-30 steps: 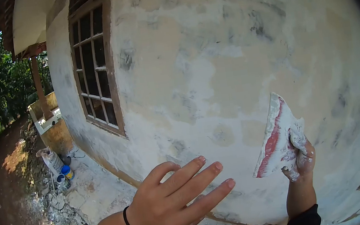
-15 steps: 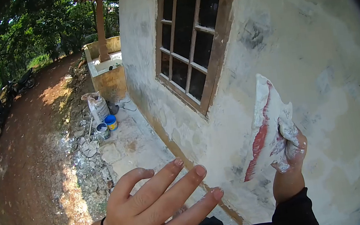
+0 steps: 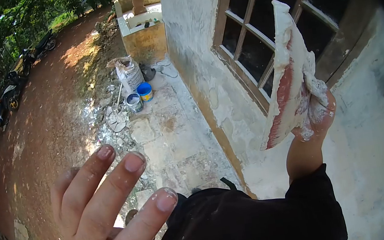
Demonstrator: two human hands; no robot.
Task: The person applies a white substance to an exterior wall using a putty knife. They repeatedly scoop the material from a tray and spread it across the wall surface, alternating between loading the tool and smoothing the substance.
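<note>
We hold a plaster-caked trowel (image 3: pixel 288 73) upright in the right hand (image 3: pixel 314 111), whose fingers are closed around its lower edge; wet white filler coats both the blade and the fingers, and a red streak of the blade shows through. The trowel stands in front of the brown-framed window (image 3: pixel 259 38), just off the patched wall (image 3: pixel 374 144) at the right of the view.

The left hand (image 3: pixel 102 209) is near us at lower left, spread flat with fingers apart and gripping nothing; it is in the air above the ground, well apart from the wall.

On the stone paving (image 3: pixel 170 137) farther off lie a torn sack (image 3: pixel 128 72), a blue bucket (image 3: pixel 144 91) and a paint tin (image 3: pixel 134 102), close together beside rubble. A dirt path (image 3: pixel 50 114) runs to the left, with parked motorcycles (image 3: pixel 13 87) at its far edge.

We judge the step in hand to be a pause between strokes of skimming the wall, the loaded blade held clear. The next move would call for turning toward bare wall and laying the blade flat against it at a shallow angle, with even pressure.
</note>
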